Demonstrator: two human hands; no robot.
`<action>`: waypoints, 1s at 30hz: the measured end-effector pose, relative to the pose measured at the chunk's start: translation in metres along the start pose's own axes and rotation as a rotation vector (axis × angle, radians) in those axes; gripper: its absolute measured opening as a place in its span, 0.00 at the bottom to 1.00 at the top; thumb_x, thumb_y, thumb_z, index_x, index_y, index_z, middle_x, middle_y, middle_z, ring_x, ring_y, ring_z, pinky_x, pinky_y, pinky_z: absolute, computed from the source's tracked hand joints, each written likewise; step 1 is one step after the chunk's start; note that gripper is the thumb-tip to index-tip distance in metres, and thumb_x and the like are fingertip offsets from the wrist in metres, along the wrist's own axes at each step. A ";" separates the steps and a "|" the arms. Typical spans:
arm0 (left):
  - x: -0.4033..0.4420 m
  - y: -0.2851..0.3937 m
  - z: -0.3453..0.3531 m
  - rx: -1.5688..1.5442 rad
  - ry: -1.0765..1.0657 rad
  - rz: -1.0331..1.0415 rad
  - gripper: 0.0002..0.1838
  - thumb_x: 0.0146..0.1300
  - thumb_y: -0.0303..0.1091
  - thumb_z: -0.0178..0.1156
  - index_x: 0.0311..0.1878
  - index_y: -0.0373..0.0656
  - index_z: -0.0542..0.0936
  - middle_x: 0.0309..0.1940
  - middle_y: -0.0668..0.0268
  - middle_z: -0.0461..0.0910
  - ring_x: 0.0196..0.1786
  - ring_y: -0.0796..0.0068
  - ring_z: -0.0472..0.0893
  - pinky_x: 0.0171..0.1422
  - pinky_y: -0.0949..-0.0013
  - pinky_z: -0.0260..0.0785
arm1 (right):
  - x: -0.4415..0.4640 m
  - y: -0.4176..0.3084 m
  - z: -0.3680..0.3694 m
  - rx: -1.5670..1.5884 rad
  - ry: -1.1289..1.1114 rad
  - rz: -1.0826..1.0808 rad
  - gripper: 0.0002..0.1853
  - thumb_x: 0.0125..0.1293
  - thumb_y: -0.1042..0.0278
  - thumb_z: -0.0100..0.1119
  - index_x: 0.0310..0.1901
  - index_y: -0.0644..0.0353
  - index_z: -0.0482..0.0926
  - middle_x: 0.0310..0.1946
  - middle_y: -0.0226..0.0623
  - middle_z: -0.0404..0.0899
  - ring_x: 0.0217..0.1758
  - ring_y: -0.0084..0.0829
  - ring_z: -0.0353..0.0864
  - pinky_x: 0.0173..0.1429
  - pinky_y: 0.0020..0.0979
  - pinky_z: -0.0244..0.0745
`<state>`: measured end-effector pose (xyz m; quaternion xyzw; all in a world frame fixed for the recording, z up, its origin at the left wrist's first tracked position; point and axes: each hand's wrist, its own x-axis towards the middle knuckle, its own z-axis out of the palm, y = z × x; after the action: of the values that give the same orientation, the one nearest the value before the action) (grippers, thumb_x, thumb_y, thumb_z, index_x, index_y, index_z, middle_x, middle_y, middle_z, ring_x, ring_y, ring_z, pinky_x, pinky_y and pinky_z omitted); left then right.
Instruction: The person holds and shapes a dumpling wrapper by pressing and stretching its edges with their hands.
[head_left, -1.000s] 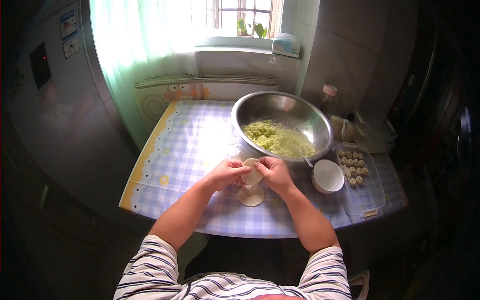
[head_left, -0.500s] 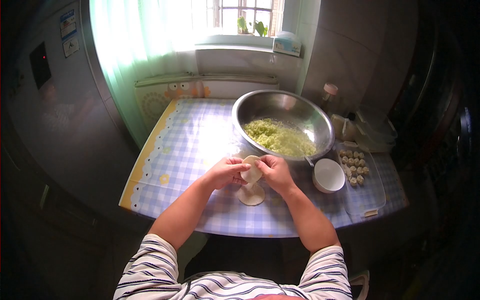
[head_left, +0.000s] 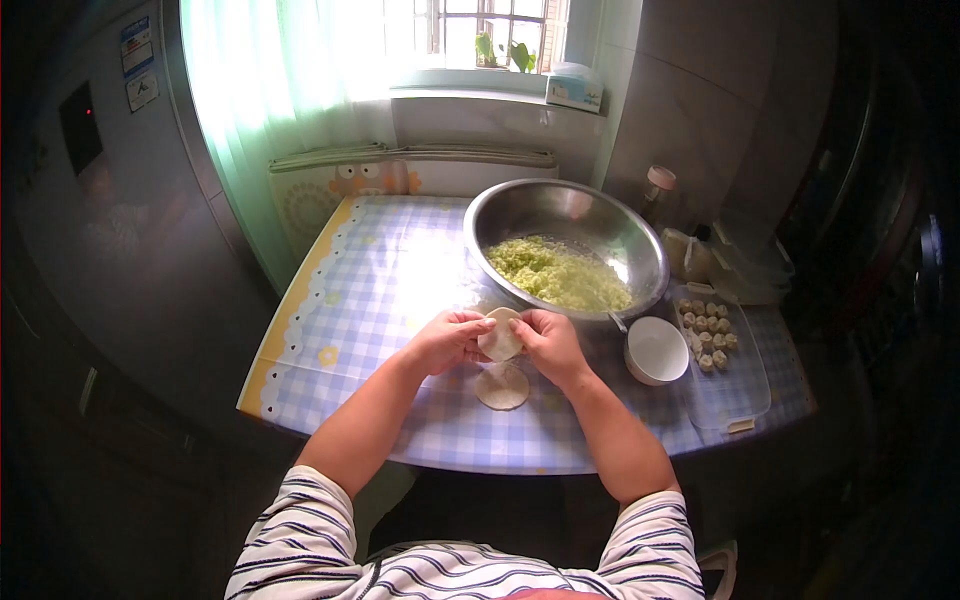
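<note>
A round, pale dumpling wrapper (head_left: 500, 337) is held up between my two hands, just above the table. My left hand (head_left: 452, 340) pinches its left edge, thumb on top. On the opposite edge, my right hand (head_left: 548, 343) grips with thumb and fingers. Below them, a second stack or disc of dumpling wrappers (head_left: 502, 387) lies flat on the checked cloth; I cannot tell how many layers it has. Beyond my hands stands a large steel bowl (head_left: 640, 240) with chopped green-yellow filling (head_left: 560, 275) in it.
A white bowl (head_left: 657, 352) sits right of my right hand, a utensil handle (head_left: 618, 322) beside it. Farther right, a clear plastic tray (head_left: 735, 395) bears several small dumplings (head_left: 708, 325). Jars (head_left: 660, 180) and plastic containers (head_left: 750, 260) stand at the back right. The blue checked tablecloth (head_left: 350, 300) stretches leftward.
The wrapper has shifted slightly left and lower and looks turned flatter between my fingers. Both hands keep their grip; everything else stays put.
</note>
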<state>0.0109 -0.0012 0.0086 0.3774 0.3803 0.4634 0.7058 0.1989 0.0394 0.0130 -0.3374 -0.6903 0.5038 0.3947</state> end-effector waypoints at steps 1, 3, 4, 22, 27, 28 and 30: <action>-0.001 0.001 0.000 -0.020 -0.003 0.003 0.15 0.61 0.38 0.58 0.44 0.35 0.76 0.36 0.60 0.79 0.38 0.72 0.80 0.43 0.68 0.75 | -0.001 -0.002 0.000 0.003 -0.001 0.000 0.11 0.60 0.67 0.56 0.34 0.69 0.79 0.23 0.33 0.79 0.26 0.18 0.74 0.32 0.23 0.70; 0.001 -0.001 -0.003 0.008 0.012 -0.002 0.15 0.61 0.38 0.59 0.44 0.35 0.76 0.36 0.60 0.79 0.38 0.72 0.81 0.43 0.68 0.75 | -0.001 -0.003 0.001 0.004 -0.001 -0.004 0.11 0.60 0.67 0.56 0.34 0.69 0.79 0.23 0.33 0.79 0.26 0.18 0.74 0.31 0.23 0.70; 0.002 -0.002 -0.004 0.021 0.020 -0.005 0.15 0.61 0.38 0.59 0.43 0.36 0.76 0.35 0.60 0.80 0.38 0.72 0.81 0.43 0.68 0.75 | -0.001 -0.004 0.001 0.001 -0.001 -0.008 0.11 0.60 0.67 0.56 0.33 0.69 0.79 0.23 0.33 0.79 0.26 0.18 0.74 0.31 0.23 0.70; -0.005 0.014 0.008 -0.043 0.016 -0.131 0.17 0.63 0.40 0.56 0.47 0.36 0.75 0.39 0.58 0.79 0.38 0.69 0.81 0.43 0.67 0.75 | -0.001 -0.005 0.003 0.223 -0.032 0.133 0.10 0.63 0.67 0.54 0.33 0.66 0.79 0.24 0.29 0.78 0.24 0.15 0.70 0.28 0.19 0.66; -0.003 0.006 0.001 0.047 -0.013 -0.107 0.17 0.61 0.38 0.57 0.46 0.34 0.75 0.39 0.58 0.79 0.39 0.68 0.81 0.44 0.66 0.76 | -0.002 -0.009 0.005 0.257 -0.019 0.152 0.09 0.63 0.67 0.54 0.31 0.65 0.78 0.23 0.27 0.76 0.22 0.14 0.67 0.27 0.18 0.62; -0.002 0.004 0.000 0.054 -0.005 -0.088 0.17 0.61 0.38 0.58 0.45 0.33 0.75 0.39 0.58 0.79 0.39 0.69 0.81 0.43 0.67 0.76 | -0.001 -0.008 0.004 0.243 -0.038 0.150 0.09 0.63 0.67 0.55 0.31 0.65 0.78 0.23 0.27 0.75 0.22 0.15 0.67 0.27 0.18 0.62; 0.001 0.002 -0.001 0.070 0.004 -0.055 0.16 0.61 0.37 0.58 0.45 0.33 0.75 0.38 0.58 0.79 0.39 0.70 0.81 0.43 0.67 0.76 | 0.000 -0.006 0.001 0.212 -0.074 0.141 0.10 0.63 0.66 0.55 0.31 0.65 0.78 0.23 0.27 0.75 0.23 0.15 0.67 0.27 0.19 0.63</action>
<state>0.0092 0.0000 0.0096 0.3902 0.4081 0.4311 0.7038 0.1977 0.0373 0.0183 -0.3226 -0.6219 0.6125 0.3661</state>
